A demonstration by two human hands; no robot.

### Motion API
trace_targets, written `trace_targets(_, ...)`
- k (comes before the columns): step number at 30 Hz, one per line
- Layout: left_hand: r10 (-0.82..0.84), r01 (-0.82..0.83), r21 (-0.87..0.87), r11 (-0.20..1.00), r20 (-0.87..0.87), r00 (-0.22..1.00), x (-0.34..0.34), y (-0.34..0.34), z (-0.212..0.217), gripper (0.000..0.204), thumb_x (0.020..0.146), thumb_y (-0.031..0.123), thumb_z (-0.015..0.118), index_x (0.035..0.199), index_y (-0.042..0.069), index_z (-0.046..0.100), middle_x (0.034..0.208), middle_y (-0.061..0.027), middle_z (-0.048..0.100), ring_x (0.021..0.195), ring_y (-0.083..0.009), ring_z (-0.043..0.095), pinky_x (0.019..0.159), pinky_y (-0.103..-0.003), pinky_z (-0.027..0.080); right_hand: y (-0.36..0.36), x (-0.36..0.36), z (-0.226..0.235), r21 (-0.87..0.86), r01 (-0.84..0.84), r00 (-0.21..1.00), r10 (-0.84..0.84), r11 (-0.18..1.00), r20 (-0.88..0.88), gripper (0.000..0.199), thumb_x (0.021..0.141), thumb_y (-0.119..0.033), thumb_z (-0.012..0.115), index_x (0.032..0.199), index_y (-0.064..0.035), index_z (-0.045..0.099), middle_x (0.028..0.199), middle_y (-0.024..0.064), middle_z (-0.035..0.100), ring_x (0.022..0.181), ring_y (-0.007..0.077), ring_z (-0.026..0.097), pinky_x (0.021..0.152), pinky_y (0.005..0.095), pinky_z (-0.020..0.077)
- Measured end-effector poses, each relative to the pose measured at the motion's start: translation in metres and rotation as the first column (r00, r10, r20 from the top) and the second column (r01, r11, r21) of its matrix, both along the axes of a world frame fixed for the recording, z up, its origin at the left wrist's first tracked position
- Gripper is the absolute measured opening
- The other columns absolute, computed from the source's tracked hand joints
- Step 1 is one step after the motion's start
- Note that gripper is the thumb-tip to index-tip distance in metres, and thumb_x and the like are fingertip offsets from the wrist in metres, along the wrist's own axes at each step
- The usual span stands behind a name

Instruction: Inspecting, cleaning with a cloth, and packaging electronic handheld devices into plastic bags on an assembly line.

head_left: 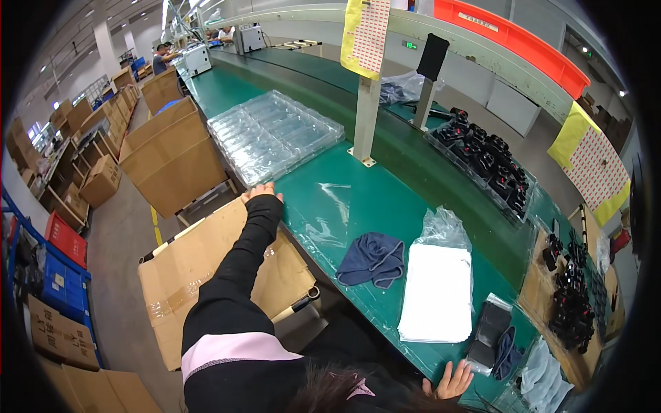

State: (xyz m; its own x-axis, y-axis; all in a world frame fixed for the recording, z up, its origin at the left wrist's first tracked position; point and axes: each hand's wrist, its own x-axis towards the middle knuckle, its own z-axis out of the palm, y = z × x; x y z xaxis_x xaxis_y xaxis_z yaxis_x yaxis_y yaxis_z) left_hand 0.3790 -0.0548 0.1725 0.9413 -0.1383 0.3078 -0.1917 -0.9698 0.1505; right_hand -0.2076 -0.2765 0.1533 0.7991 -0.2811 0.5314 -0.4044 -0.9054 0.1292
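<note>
My left hand (261, 192) is stretched out to the near corner of a stack of clear plastic trays (275, 132) at the table's left edge. Its fingers lie extended and hold nothing that I can see. My right hand (451, 380) rests open with spread fingers on the green table (375, 316) at its near edge. Beside it lie a dark grey flat pad (492, 327) in a clear sleeve and a small dark blue cloth (508, 354). A stack of white sheets or bags (436, 292) lies farther in, next to a crumpled blue-grey cloth (373, 260).
A clear plastic bag (330, 213) lies flat on the table. Trays of black devices (485, 162) stand beyond, with more black devices (571, 303) at the right. A metal post (365, 124) rises from the table. Cardboard boxes (172, 165) stand at the left.
</note>
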Motion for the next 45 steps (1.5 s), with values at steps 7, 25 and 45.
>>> trace_targets(7,0.089,-0.089,-0.013,0.996,0.011,0.996,0.048,0.006,-0.020,0.048,0.079,0.034,0.057,0.120,0.012,0.049,0.101,-0.0127,0.062,0.097,-0.0255,0.058,0.091,-0.044,0.028,-0.004,0.001,-0.005,-0.124,0.036,0.994,-0.023,0.992,0.107,0.054,0.078,-0.046,0.052,0.101,0.0010,0.064,0.103,0.0268,0.060,0.096,0.0426,0.058,0.087,0.0536,0.0417)
trace_targets(25,0.002,0.005,0.077,0.997,-0.086,0.996,0.051,-0.035,-0.013,0.025,0.080,0.031,0.051,0.085,0.013,0.067,0.089,-0.0096,0.065,0.092,-0.0251,0.060,0.098,-0.055,0.019,-0.008,0.018,0.006,-0.270,0.096,0.988,-0.058,0.958,0.145,0.051,0.086,-0.052,0.044,0.091,-0.0077,0.069,0.090,0.0191,0.066,0.078,0.0324,0.065,0.072,0.0476,0.0515)
trace_targets(45,0.198,-0.198,-0.026,0.980,-0.003,0.980,0.070,-0.038,-0.020,0.057,0.084,0.035,0.048,0.132,0.006,0.037,0.087,-0.0143,0.067,0.085,-0.0269,0.063,0.099,-0.048,0.022,-0.018,0.037,0.009,-0.390,0.127,0.951,0.000,0.912,0.310,0.032,0.092,-0.028,0.048,0.076,-0.0097,0.068,0.070,0.0098,0.065,0.063,0.0243,0.063,0.065,0.0420,0.0523)
